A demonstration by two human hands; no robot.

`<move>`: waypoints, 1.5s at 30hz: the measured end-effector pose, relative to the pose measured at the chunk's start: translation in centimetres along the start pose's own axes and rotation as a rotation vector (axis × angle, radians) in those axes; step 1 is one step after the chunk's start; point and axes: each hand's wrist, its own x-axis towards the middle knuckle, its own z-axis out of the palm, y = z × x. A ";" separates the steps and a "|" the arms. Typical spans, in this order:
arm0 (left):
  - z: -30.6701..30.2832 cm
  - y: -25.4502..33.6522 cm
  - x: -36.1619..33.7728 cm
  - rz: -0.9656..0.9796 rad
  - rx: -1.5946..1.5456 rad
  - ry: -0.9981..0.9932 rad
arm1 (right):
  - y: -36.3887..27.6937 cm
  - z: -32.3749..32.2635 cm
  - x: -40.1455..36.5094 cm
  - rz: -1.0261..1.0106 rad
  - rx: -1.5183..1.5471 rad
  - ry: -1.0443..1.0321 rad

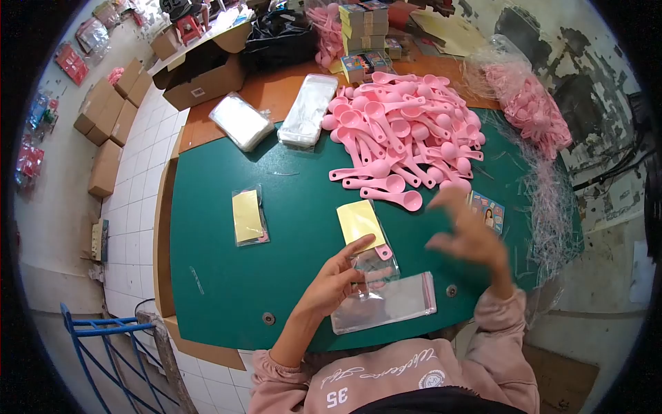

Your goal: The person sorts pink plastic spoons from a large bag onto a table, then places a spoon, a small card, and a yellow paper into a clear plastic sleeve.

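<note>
My left hand (329, 284) pinches a clear plastic bag (379, 272) at the middle front of the green table. Inside that bag lie a yellow card (358, 219) and a pink measuring spoon, its handle (383, 252) showing below the card. My right hand (474, 238), blurred by motion, hovers to the right with thumb and fingers apart and nothing visible in it. Just beyond it are printed cards (489, 212), partly hidden by the hand. Close to the table's front edge lies a flat clear bag (386, 303). A packed bag with a yellow card (248, 215) rests on the left.
A large heap of pink spoons (403, 121) covers the back right. Two stacks of clear bags (241, 123) sit at the back left, near an open cardboard box (203, 79). Bundled cards (364, 34) stand behind the heap. Plastic scraps (552, 214) line the right edge.
</note>
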 end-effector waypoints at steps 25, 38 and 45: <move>-2.2 0.5 -0.9 0.079 0.169 -0.003 | -3.0 9.0 0.4 -0.192 0.369 -0.025; -1.2 -0.3 -0.6 0.473 1.124 0.315 | -1.2 8.5 0.6 0.356 1.179 -0.125; -1.5 -1.1 -0.1 0.337 0.857 0.438 | -2.3 9.4 0.9 0.474 1.018 0.063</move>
